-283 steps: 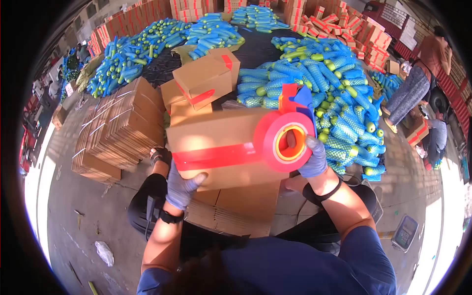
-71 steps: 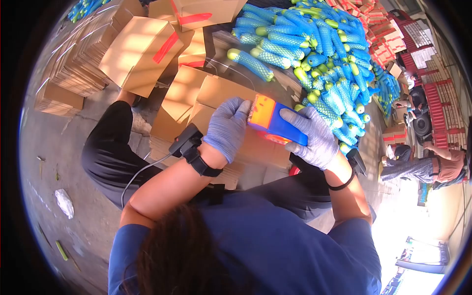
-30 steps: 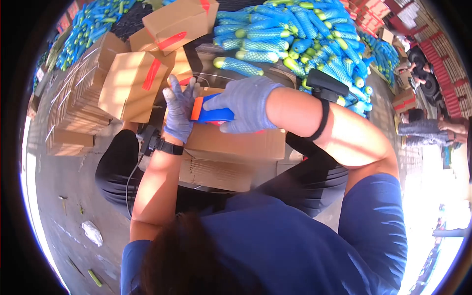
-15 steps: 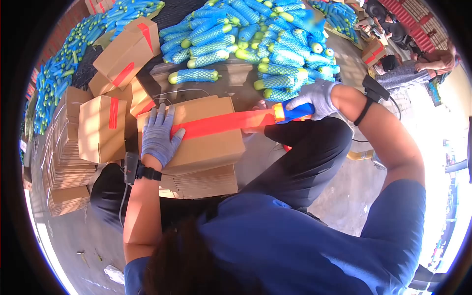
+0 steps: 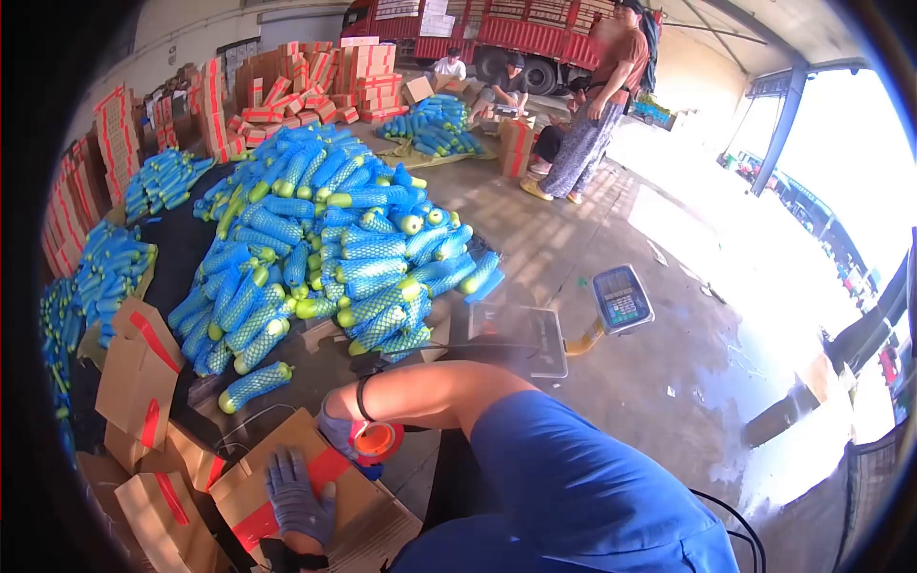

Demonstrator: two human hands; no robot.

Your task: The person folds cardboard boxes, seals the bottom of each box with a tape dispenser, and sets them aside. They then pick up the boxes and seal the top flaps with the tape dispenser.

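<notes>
Left hand (image 5: 298,498) open, flat on taped box (image 5: 287,482); right hand (image 5: 341,432) gripping tape gun (image 5: 374,443) at box's far edge

You look across a concrete floor (image 5: 669,315) with a red truck (image 5: 506,29) at twelve o'clock, stacked red-striped cartons (image 5: 315,81) at eleven, a weighing scale (image 5: 621,298) at centre right, and glaring daylight at three o'clock.
</notes>
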